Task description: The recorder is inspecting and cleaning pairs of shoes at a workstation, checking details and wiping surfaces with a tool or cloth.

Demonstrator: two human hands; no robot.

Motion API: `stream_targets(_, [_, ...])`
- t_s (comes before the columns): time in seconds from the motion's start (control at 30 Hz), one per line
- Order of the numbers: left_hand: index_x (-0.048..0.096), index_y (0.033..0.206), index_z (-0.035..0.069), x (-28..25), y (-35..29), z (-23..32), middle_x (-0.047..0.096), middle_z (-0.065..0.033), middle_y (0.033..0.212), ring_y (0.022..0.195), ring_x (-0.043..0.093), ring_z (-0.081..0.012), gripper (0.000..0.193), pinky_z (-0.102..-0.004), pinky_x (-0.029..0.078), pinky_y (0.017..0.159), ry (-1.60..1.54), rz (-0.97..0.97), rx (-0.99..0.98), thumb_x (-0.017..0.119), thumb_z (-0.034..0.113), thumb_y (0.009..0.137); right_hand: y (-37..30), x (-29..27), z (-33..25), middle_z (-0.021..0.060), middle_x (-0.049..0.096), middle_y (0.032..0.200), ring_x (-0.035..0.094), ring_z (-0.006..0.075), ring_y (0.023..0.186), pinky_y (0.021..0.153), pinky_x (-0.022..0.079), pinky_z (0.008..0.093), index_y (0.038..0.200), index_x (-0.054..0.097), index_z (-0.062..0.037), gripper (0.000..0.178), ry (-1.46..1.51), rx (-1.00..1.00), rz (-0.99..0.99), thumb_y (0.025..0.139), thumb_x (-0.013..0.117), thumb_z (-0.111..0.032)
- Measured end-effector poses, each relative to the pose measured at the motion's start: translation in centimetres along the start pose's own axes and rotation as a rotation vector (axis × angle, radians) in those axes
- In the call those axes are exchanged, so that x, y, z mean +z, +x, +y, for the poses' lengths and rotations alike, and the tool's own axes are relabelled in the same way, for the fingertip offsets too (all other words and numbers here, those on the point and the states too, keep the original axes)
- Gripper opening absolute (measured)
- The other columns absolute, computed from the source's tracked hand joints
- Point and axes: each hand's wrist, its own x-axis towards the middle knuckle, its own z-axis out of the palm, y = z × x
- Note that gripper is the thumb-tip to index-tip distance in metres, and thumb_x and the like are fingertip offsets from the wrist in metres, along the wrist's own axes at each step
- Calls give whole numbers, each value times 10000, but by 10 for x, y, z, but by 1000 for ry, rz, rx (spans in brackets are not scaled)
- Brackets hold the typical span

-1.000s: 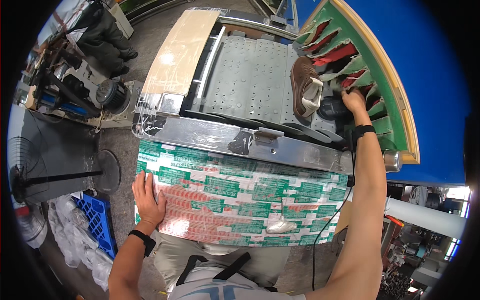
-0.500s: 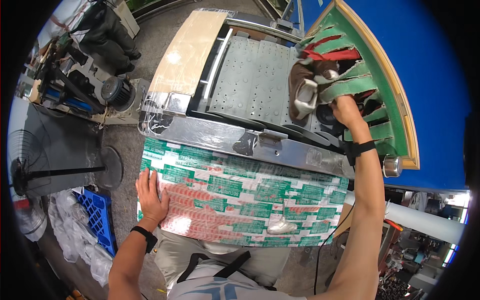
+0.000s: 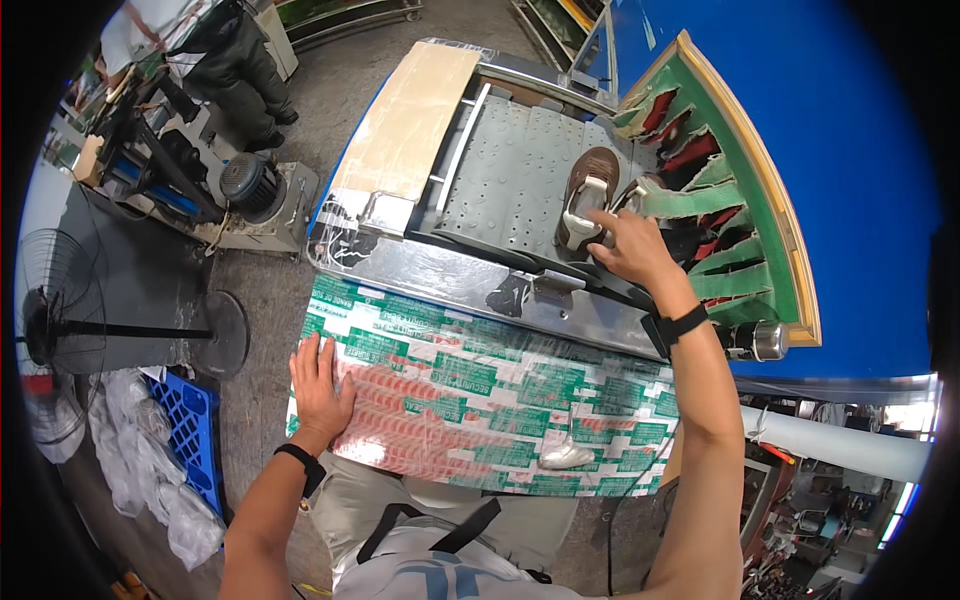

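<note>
My left hand lies flat, fingers spread, on a board covered with green, white and red tape. My right hand is open over the metal slat conveyor, its fingertips at the heel end of a brown shoe with a pale inside. Whether they touch it I cannot tell. A second shoe is beside it, partly hidden by my hand and the strips. Torn green and red fabric strips hang over the tunnel mouth, just right of the shoes.
A wooden frame edges the blue machine housing. A metal rail runs between board and conveyor. Left are a pedestal fan, a motor, a blue plastic pallet and a standing person. A cable hangs at right.
My right hand has drawn left from the fabric strips to the brown shoe, its fingers now spread. Both shoes sit differently on the conveyor. My left hand stays on the board; the view shifted slightly.
</note>
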Motion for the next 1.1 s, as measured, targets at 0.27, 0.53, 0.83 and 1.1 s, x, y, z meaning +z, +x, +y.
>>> stream_targets(0.27, [433, 1620, 52, 3, 2, -2, 355, -244, 1699, 1576, 310, -477, 761, -671, 205, 1292, -37, -12, -22, 715, 253, 943, 54, 22, 22, 77, 751, 758, 698, 172, 663, 678, 549, 371, 1025, 840, -54, 472, 573, 334, -19, 857, 899, -491])
stream_targets(0.53, [430, 1622, 65, -2, -8, -6, 363, -242, 1686, 1566, 321, -482, 776, -671, 211, 1288, -57, -15, -60, 727, 256, 931, 169, -55, -129, 18, 731, 1008, 627, 138, 861, 785, 483, 300, 1197, 796, -47, 416, 1308, 312, 97, 1000, 769, -412])
stream_targets(0.83, [421, 1646, 89, 13, 0, -9, 359, -218, 1710, 1591, 317, -454, 764, -665, 190, 1309, -34, -35, -44, 719, 257, 962, 275, -39, -216, 59, 739, 1101, 701, 201, 978, 899, 574, 375, 1359, 712, -65, 572, 1180, 323, -61, 996, 732, -508])
stream_targets(1.1, [410, 1649, 84, 11, -5, -13, 330, -207, 1734, 1605, 289, -454, 781, -663, 184, 1312, -35, -13, -45, 727, 231, 951, 205, -18, -150, 255, 750, 1309, 710, 416, 1241, 1079, 545, 486, 1371, 714, -33, 578, 682, 199, 382, 968, 714, -447])
